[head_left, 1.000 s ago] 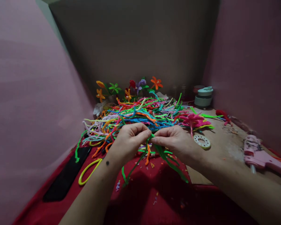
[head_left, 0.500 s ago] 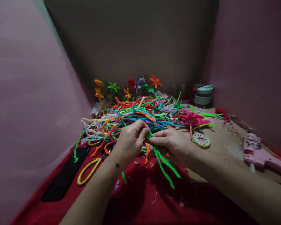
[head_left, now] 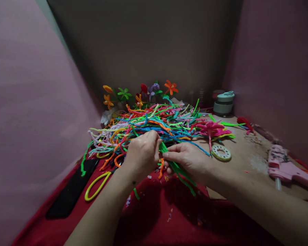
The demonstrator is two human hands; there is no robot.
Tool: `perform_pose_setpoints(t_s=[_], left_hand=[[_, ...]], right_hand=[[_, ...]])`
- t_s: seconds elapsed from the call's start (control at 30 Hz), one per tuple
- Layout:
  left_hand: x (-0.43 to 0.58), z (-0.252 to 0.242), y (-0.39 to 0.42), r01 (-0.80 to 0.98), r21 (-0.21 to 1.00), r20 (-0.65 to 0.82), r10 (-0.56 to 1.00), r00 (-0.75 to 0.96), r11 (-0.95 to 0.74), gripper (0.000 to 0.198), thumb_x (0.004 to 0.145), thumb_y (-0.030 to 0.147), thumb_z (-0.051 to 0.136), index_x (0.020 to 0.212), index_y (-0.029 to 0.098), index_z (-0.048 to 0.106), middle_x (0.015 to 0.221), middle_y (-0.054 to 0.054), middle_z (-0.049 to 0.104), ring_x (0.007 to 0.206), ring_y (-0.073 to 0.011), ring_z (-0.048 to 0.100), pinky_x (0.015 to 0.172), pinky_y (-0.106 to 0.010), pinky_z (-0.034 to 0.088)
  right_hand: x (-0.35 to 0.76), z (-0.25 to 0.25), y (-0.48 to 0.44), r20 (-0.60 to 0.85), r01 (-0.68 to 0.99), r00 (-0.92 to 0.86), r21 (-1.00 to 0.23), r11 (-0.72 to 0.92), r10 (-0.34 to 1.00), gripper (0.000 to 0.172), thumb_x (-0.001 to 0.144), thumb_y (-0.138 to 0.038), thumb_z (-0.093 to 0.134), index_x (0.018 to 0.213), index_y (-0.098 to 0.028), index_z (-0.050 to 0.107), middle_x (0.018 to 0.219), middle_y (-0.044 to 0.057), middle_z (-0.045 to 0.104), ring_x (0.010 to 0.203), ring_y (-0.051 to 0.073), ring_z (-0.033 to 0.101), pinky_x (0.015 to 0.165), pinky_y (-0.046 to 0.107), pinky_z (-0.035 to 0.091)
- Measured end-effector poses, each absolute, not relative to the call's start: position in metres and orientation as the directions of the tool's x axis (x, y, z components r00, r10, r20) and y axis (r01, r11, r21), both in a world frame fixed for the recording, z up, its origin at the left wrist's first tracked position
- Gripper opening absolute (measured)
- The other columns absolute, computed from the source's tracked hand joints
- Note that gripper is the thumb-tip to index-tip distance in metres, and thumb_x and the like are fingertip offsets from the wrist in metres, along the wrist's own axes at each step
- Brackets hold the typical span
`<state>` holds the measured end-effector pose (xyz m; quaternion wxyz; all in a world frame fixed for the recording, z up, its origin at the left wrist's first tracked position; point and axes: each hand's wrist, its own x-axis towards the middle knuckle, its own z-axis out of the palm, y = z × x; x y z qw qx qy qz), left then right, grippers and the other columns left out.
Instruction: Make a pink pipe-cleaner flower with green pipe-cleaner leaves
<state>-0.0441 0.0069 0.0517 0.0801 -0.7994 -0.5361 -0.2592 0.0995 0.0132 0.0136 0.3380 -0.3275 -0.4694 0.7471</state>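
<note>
Both hands meet over red cloth (head_left: 156,212) in front of a big heap of coloured pipe cleaners (head_left: 154,124). My left hand (head_left: 143,153) is closed in a pinch on the upper end of a bundle of green pipe cleaners (head_left: 178,170). My right hand (head_left: 188,159) is closed round the same green bundle just below, its fingertips touching the left hand's. The green strands trail down to the right under my right palm.
Finished pipe-cleaner flowers (head_left: 143,93) stand behind the heap. A pink pipe-cleaner flower (head_left: 212,130), a pale ring-shaped disc (head_left: 221,152), a pink glue gun (head_left: 287,169) and a lidded jar (head_left: 223,103) lie on the right. A yellow loop (head_left: 96,184) and a black strip (head_left: 72,191) lie left.
The green strands have been gathered from a loose spread into a tighter bundle. Both hands shifted slightly toward the heap, and the loose ends now hang shorter under my right hand.
</note>
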Motion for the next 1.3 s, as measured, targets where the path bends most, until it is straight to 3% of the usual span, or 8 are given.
perform_pose_setpoints(t_s=[0.13, 0.23, 0.37, 0.47, 0.7, 0.9, 1.03, 1.3], left_hand=[[-0.044, 0.056, 0.010, 0.620, 0.732, 0.250, 0.958, 0.143, -0.284, 0.015, 0.080, 0.029, 0.049, 0.075, 0.016, 0.054, 0.058, 0.002, 0.050, 0.048, -0.0088, 0.043, 0.048, -0.022, 0.032], [-0.043, 0.054, 0.012, 0.263, 0.960, 0.036, 0.975, 0.219, -0.095, 0.021, 0.076, 0.037, 0.055, 0.077, 0.015, 0.056, 0.059, 0.003, 0.049, 0.044, -0.0063, 0.039, 0.042, -0.020, 0.030], [-0.040, 0.049, 0.014, 0.160, 0.987, -0.010, 0.987, 0.161, -0.016, 0.025, 0.071, 0.037, 0.061, 0.061, 0.014, 0.055, 0.048, 0.005, 0.042, 0.041, -0.0055, 0.036, 0.041, -0.019, 0.027], [-0.039, 0.049, 0.014, 0.311, 0.948, 0.047, 0.997, 0.061, -0.064, 0.026, 0.072, 0.036, 0.058, 0.057, 0.015, 0.056, 0.044, 0.005, 0.041, 0.039, -0.0063, 0.034, 0.040, -0.020, 0.025], [-0.038, 0.048, 0.011, 0.822, 0.475, 0.467, 0.881, 0.067, -0.314, 0.024, 0.077, 0.031, 0.052, 0.061, 0.017, 0.064, 0.051, 0.000, 0.056, 0.050, -0.0100, 0.046, 0.052, -0.022, 0.033], [-0.043, 0.049, 0.018, 0.676, 0.697, 0.351, 0.936, -0.030, -0.240, 0.027, 0.074, 0.033, 0.056, 0.055, 0.014, 0.058, 0.048, 0.002, 0.048, 0.047, -0.0081, 0.041, 0.046, -0.021, 0.030], [-0.049, 0.049, 0.022, 0.295, 0.950, 0.093, 0.995, 0.040, -0.100, 0.029, 0.071, 0.037, 0.060, 0.055, 0.016, 0.049, 0.043, 0.007, 0.034, 0.037, -0.0046, 0.029, 0.038, -0.020, 0.023], [-0.043, 0.040, 0.020, 0.175, 0.984, -0.043, 0.986, 0.164, 0.013, 0.028, 0.066, 0.036, 0.067, 0.056, 0.012, 0.056, 0.043, 0.004, 0.045, 0.038, -0.0047, 0.036, 0.038, -0.019, 0.022]], right_hand=[[0.101, 0.013, 0.014, -0.165, -0.228, -0.556, -0.912, -0.340, 0.815, 0.011, 0.075, -0.016, 0.053, 0.066, -0.013, 0.057, 0.056, 0.000, 0.058, 0.043, 0.008, 0.053, 0.046, 0.022, 0.046], [0.104, 0.016, 0.015, -0.137, -0.228, -0.561, -0.922, -0.312, 0.816, 0.014, 0.076, -0.015, 0.050, 0.063, -0.013, 0.055, 0.055, 0.000, 0.058, 0.043, 0.008, 0.055, 0.047, 0.021, 0.046], [0.105, 0.020, 0.016, -0.136, -0.230, -0.585, -0.918, -0.324, 0.800, 0.015, 0.075, -0.013, 0.050, 0.061, -0.012, 0.055, 0.053, 0.000, 0.057, 0.041, 0.008, 0.054, 0.046, 0.020, 0.047], [0.104, 0.021, 0.016, -0.192, -0.206, -0.597, -0.902, -0.380, 0.779, 0.014, 0.075, -0.011, 0.049, 0.064, -0.011, 0.057, 0.054, 0.001, 0.058, 0.041, 0.008, 0.053, 0.045, 0.021, 0.048], [0.104, 0.023, 0.014, -0.247, -0.143, -0.588, -0.906, -0.399, 0.770, 0.012, 0.072, -0.014, 0.059, 0.061, -0.010, 0.056, 0.052, 0.003, 0.060, 0.040, 0.010, 0.054, 0.041, 0.022, 0.048], [0.105, 0.020, 0.017, -0.242, -0.152, -0.615, -0.897, -0.414, 0.750, 0.013, 0.075, -0.010, 0.052, 0.064, -0.009, 0.056, 0.054, 0.004, 0.060, 0.041, 0.010, 0.055, 0.044, 0.024, 0.050], [0.105, 0.018, 0.020, -0.233, -0.207, -0.618, -0.873, -0.441, 0.751, 0.011, 0.078, -0.010, 0.049, 0.071, -0.009, 0.058, 0.054, 0.002, 0.059, 0.040, 0.009, 0.054, 0.045, 0.025, 0.050], [0.104, 0.013, 0.023, -0.176, -0.240, -0.613, -0.887, -0.393, 0.770, 0.015, 0.076, -0.009, 0.048, 0.062, -0.010, 0.055, 0.054, 0.003, 0.060, 0.041, 0.010, 0.056, 0.047, 0.026, 0.051]])
